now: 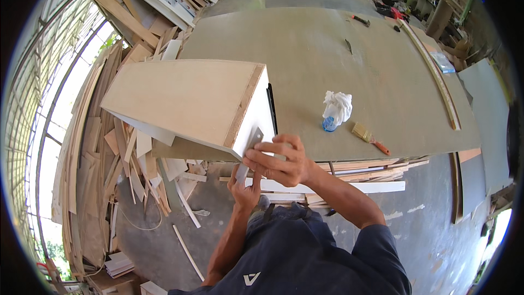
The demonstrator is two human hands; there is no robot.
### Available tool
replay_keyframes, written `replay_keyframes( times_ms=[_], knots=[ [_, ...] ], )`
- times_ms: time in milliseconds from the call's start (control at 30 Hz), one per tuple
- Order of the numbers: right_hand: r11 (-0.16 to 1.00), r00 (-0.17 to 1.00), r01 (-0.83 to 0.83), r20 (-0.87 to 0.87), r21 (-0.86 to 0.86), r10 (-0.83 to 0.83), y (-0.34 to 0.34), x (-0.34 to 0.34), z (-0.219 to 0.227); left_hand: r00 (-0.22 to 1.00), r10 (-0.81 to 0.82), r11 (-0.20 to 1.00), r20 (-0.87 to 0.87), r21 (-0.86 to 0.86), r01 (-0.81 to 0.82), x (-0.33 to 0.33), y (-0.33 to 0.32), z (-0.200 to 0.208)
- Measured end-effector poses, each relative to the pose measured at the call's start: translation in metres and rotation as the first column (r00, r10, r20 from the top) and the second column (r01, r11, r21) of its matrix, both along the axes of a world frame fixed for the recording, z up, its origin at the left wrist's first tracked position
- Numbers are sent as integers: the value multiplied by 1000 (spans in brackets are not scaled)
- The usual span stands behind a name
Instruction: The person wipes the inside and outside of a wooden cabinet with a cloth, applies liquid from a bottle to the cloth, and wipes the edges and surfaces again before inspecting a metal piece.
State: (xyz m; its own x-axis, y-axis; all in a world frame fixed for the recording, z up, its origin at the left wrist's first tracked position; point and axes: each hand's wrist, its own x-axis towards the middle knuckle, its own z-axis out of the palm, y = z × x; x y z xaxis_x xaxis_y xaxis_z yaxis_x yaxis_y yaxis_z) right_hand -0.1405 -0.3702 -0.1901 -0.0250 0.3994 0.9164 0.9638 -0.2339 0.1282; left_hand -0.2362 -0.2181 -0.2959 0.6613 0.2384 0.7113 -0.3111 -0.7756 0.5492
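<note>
A long pale wooden box with white side faces rests on the worktable, its near end jutting past the table's edge. Against its white end face lies a flat grey metal piece with a small hole. My right hand has its fingers closed at the lower part of this piece, close to the box's near corner. Just below, my left hand pinches a pale flat piece between thumb and finger. Whether both are one piece is hidden by my right fingers.
On the worktable sit crumpled white paper on a blue-based container, a paintbrush, a hammer and a long wooden strip. Wood offcuts pile up at left; boards lie beneath the table's near edge.
</note>
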Motion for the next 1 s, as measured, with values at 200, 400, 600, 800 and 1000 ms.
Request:
replay_keyframes(
  times_ms=[200, 400, 600, 800, 1000],
  knots=[
    [989, 986, 63, 145, 134, -82, 8, -5, 39, 999, -21, 1000, -28, 13, 22, -3, 7, -23],
    [987, 970, 151, 199, -52, -138, -11, 4, 11, 1000, 13, 1000, -1, 25, -13, 0, 5, -15],
    [995, 985, 83, 148, 52, -90, -2, 0, 44, 1000, -2, 1000, -19, 31, 2, 0, 1, -7],
    [996, 990, 89, 113, -23, -86, -10, 6, 10, 1000, -8, 1000, -21, 8, 8, -1, 4, -14],
    [993, 998, 25, 63, 117, -32, 5, 8, 34, 998, 5, 999, -57, 37, -3, -2, 2, -2]
  ],
)
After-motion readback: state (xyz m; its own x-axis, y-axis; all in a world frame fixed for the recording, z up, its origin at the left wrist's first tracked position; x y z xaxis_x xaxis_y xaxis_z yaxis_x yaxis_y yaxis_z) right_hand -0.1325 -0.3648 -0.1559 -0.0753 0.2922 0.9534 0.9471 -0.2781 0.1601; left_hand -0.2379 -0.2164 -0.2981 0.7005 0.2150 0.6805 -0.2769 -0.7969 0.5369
